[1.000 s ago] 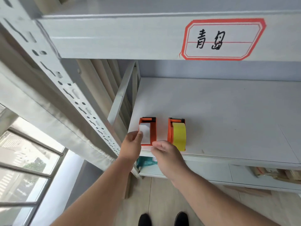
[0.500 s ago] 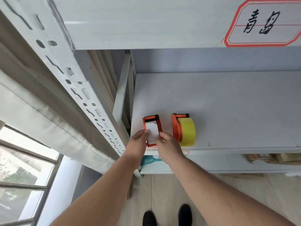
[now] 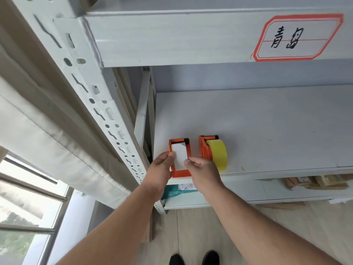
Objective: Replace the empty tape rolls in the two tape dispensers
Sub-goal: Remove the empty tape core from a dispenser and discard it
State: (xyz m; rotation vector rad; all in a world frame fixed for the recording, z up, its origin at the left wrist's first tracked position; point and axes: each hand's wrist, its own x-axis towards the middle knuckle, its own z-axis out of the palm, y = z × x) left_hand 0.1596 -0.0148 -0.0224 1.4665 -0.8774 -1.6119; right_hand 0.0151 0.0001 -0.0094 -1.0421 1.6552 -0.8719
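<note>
Left dispenser (image 3: 179,158) at shelf (image 3: 267,121) front edge, white roll (image 3: 179,156) seated in it, left hand (image 3: 162,167) and right hand (image 3: 200,169) pinching roll from either side, right dispenser (image 3: 206,150) just beside, carrying yellow roll (image 3: 217,154).

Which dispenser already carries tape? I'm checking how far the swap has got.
The right dispenser is loaded: a yellow tape roll sits on it. The left dispenser shows only a white roll, touched by both hands.
</note>
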